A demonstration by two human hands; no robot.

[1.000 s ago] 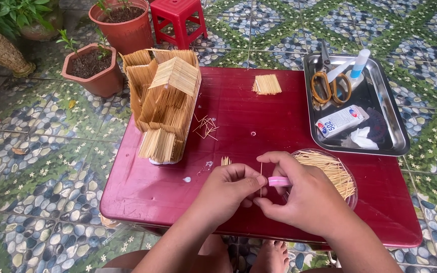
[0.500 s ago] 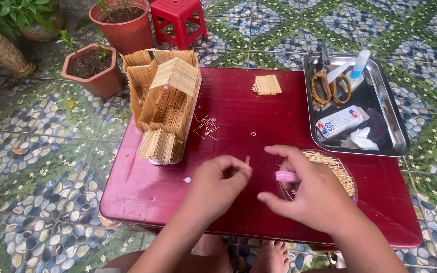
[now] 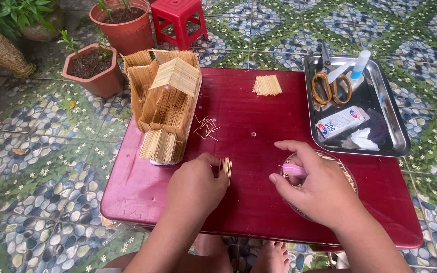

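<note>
While the left hand (image 3: 194, 186) pinches a small panel of toothpicks (image 3: 225, 166) at its fingertips, the sticks stand nearly upright, their long axis running from the red table (image 3: 238, 116) up and slightly away from the person. The right hand (image 3: 315, 188) closes its thumb and fingers around a small pink tube (image 3: 294, 170), which lies sideways with its tip pointing left toward the panel, just apart from it. Beneath those fingers sits a round dish of loose toothpicks (image 3: 347, 177).
</note>
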